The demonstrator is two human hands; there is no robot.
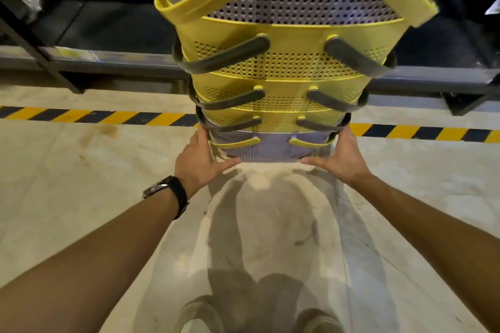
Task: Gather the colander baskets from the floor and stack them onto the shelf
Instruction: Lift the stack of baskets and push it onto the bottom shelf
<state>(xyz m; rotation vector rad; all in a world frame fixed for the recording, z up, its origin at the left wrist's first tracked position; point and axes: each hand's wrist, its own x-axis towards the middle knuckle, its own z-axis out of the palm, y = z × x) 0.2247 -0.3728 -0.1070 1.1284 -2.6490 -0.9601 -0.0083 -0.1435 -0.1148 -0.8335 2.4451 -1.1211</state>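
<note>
Underfoot, a pale concrete floor (81,184) carries a black-and-yellow striped hazard line (108,117) running before a dark metal shelf rack (108,62). Above the floor rises a tall nested stack of perforated plastic colander baskets (278,67), yellow and lilac-grey, with dark grey and yellow handles. It is lifted clear of the floor, in front of the rack. The left hand (203,162) and right hand (338,157) press flat against opposite sides of the bottom lilac basket, clamping the stack between them. A black wristwatch (170,192) sits on the left wrist.
</note>
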